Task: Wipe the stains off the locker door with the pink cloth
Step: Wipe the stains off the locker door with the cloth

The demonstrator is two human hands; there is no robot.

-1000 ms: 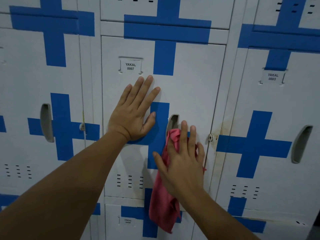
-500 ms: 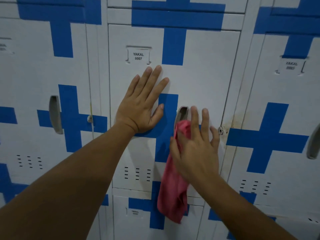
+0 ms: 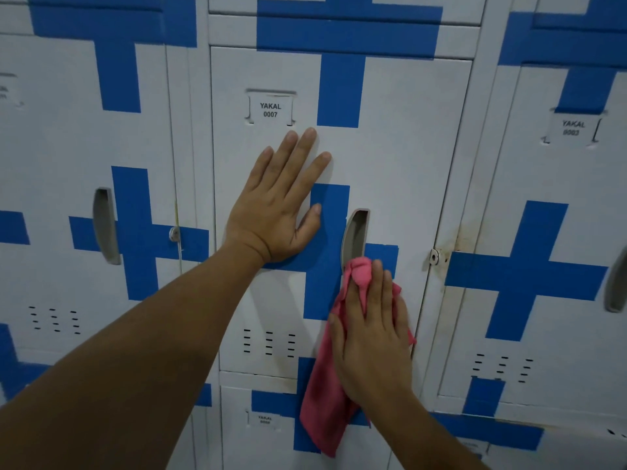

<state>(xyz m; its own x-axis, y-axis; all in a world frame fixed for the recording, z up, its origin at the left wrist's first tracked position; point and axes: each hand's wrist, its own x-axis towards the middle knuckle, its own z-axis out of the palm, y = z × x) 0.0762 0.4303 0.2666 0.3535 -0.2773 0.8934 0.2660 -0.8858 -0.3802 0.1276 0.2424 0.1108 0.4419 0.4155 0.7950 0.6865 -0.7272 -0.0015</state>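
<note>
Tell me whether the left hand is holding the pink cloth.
No. The left hand lies flat and empty on the locker door, while the right hand presses the pink cloth below the handle.

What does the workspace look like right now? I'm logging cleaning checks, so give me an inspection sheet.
Surface: white locker door labelled YAKAL 0007, blue cross, shut.
Job's things: pink cloth pressed below the handle recess, tail hanging down.
Clutter: nothing seen.
Grippers: left hand flat on the door; right hand pressing the cloth, fingers extended.
Cables: nothing seen.
Surroundings: brown stains by the latch at the door's right edge; neighbouring lockers.
</note>
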